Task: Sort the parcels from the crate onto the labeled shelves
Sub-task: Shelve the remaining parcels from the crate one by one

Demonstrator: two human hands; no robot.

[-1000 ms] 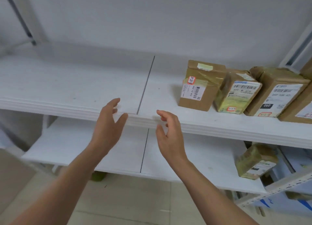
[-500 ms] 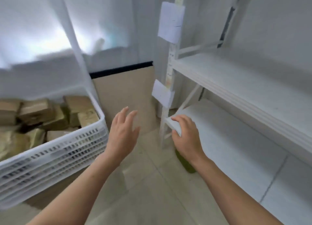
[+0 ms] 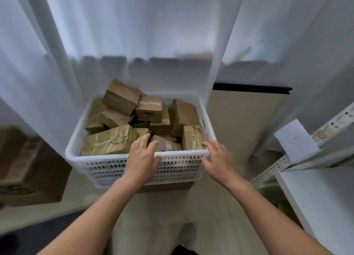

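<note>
Soft, cool daylight through the curtain (image 3: 134, 25), diffuse, no hard shadows or glare. Wide-angle bending at the edges. Motion blur on the left cardboard box (image 3: 28, 164) and upper background; crate (image 3: 178, 168) in the centre reasonably sharp.

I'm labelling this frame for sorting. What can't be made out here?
Head view:
- Shipping labels on the parcels in the crate: too small and blurred.
- Lower parcels: hidden by those on top.
- Small parcel: partly covered by the left hand; contact unclear.
- Paper tag on the shelf post: writing too faint.
- Brown carton: blurred, cut off by the left edge.
</note>
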